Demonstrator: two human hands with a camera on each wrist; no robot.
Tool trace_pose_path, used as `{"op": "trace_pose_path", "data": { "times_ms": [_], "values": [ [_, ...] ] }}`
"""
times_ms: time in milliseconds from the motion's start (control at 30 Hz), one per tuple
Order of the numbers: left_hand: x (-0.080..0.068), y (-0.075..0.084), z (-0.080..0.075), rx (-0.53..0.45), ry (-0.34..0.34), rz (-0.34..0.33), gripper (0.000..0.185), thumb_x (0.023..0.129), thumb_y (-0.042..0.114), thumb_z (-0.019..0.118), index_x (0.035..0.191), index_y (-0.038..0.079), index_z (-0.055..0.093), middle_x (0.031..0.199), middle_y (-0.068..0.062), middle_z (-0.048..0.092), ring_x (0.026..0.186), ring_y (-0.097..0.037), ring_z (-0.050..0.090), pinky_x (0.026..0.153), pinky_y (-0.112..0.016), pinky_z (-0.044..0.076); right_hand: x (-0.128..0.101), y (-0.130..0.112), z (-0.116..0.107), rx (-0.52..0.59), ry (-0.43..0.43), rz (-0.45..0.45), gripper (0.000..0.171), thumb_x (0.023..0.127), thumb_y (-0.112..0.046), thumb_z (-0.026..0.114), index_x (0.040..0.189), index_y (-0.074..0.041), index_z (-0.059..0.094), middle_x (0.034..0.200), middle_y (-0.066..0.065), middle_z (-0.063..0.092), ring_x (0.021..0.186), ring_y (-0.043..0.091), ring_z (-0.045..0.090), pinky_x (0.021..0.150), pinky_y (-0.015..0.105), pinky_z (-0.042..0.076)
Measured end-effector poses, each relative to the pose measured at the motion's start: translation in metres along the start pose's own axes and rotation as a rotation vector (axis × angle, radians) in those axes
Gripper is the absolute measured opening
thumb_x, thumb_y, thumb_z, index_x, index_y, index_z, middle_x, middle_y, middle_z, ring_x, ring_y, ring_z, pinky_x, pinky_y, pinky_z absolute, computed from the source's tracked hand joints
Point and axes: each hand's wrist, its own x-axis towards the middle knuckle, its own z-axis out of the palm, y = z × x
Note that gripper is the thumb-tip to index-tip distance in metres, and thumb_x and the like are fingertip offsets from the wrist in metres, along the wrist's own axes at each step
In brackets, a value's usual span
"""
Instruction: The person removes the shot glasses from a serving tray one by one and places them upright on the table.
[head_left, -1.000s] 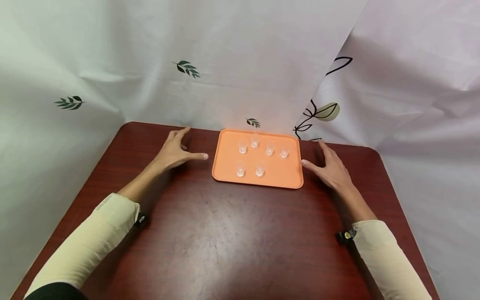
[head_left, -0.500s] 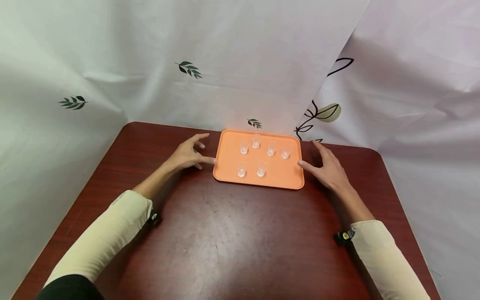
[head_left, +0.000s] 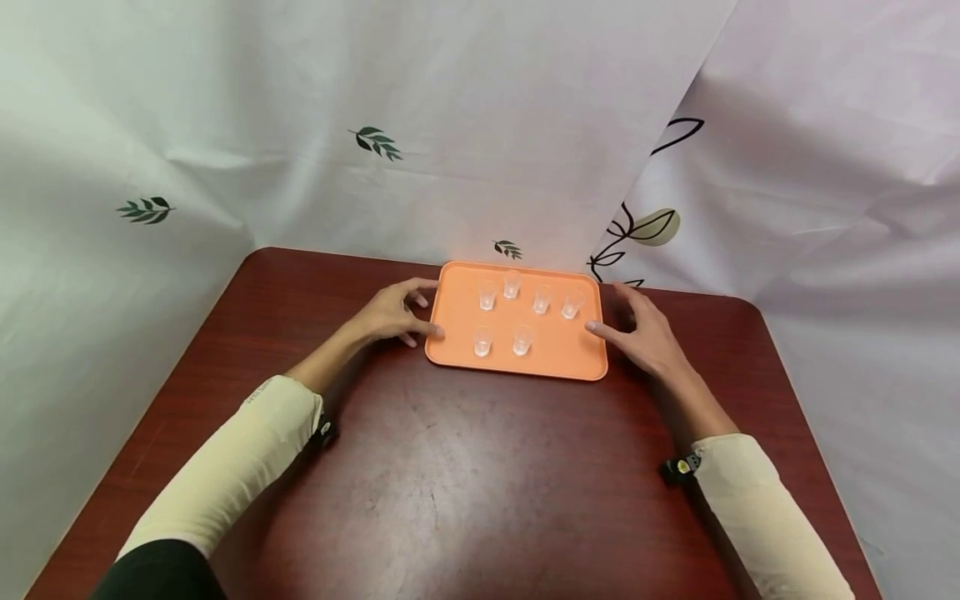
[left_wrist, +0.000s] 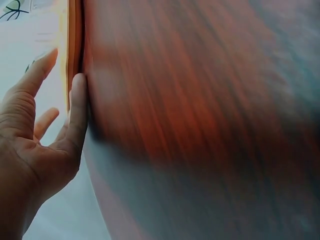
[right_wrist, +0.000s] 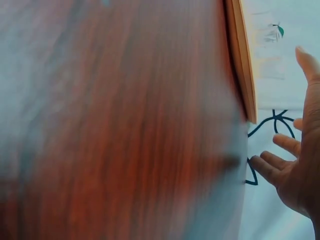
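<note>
Six small clear cups [head_left: 522,337] stand upright on an orange tray [head_left: 557,357], four in the far row, two in the near row, none touching. Tray sits at the far middle of a dark red wooden table [head_left: 450,467], close to the back edge. Left hand [head_left: 393,312] is at the tray's left rim, thumb tip on or over the rim, fingers spread and fairly straight; not wrapped round anything. In the left wrist view the left hand [left_wrist: 37,130] shows its thumb lying along the table beside the tray edge [left_wrist: 74,45], the other fingers loose and apart; view is blurred. Right hand [head_left: 643,332] is at the tray's right rim, thumb tip at the rim by the rightmost far cup, fingers extended behind the corner; relaxed, grasping nothing. Right wrist view, also blurred, shows the right hand [right_wrist: 295,175] with fingers spread just beside the tray edge [right_wrist: 242,65]; contact cannot be told there. Both forearms wear cream sleeves [head_left: 232,467]. White cloth with leaf prints [head_left: 375,142] hangs behind the table.
</note>
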Motion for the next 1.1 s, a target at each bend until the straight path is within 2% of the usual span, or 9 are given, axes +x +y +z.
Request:
{"op": "trace_pose_path", "data": {
  "times_ms": [233, 500, 700, 900, 1100],
  "values": [
    [0.011, 0.004, 0.005, -0.010, -0.056, 0.014, 0.104, 0.081, 0.012, 0.104, 0.170, 0.016, 0.050, 0.140, -0.021, 0.053, 0.074, -0.022, 0.070, 0.065, -0.041, 0.072, 0.005, -0.005, 0.006, 0.070, 0.000, 0.011, 0.108, 0.095, -0.056, 0.089, 0.178, -0.013, 0.035, 0.179, 0.021, 0.041, 0.164, 0.048, 0.043, 0.133, 0.071, 0.040],
    [0.019, 0.004, 0.010, 0.073, -0.076, 0.046, 0.109, 0.077, 0.010, 0.107, 0.170, 0.006, 0.049, 0.131, -0.020, 0.051, 0.069, -0.020, 0.069, 0.060, -0.038, 0.069, 0.011, -0.009, 0.010, 0.145, -0.008, -0.011, 0.105, 0.094, -0.044, 0.094, 0.176, -0.011, 0.039, 0.177, 0.021, 0.046, 0.161, 0.046, 0.048, 0.133, 0.067, 0.043],
    [0.023, 0.007, 0.012, 0.149, -0.069, 0.034, 0.118, 0.076, 0.011, 0.108, 0.174, 0.006, 0.043, 0.129, -0.021, 0.046, 0.068, -0.022, 0.067, 0.060, -0.037, 0.069, 0.014, -0.009, 0.014, 0.191, -0.009, -0.007, 0.105, 0.092, -0.039, 0.097, 0.176, -0.013, 0.040, 0.174, 0.023, 0.050, 0.159, 0.047, 0.051, 0.132, 0.066, 0.044],
    [0.024, 0.011, 0.012, 0.177, -0.083, 0.020, 0.124, 0.076, 0.012, 0.108, 0.177, 0.008, 0.036, 0.131, -0.022, 0.046, 0.070, -0.024, 0.067, 0.060, -0.037, 0.069, 0.017, -0.011, 0.018, 0.218, -0.023, -0.006, 0.105, 0.091, -0.039, 0.098, 0.176, -0.016, 0.041, 0.175, 0.022, 0.049, 0.159, 0.047, 0.051, 0.132, 0.065, 0.045],
    [0.025, 0.012, 0.011, 0.192, -0.086, 0.005, 0.127, 0.075, 0.012, 0.108, 0.178, 0.009, 0.035, 0.132, -0.022, 0.046, 0.071, -0.025, 0.068, 0.060, -0.036, 0.070, 0.021, -0.012, 0.024, 0.222, -0.008, -0.013, 0.102, 0.090, -0.033, 0.099, 0.174, -0.014, 0.044, 0.173, 0.022, 0.051, 0.159, 0.046, 0.052, 0.133, 0.063, 0.045]
  ]
}}
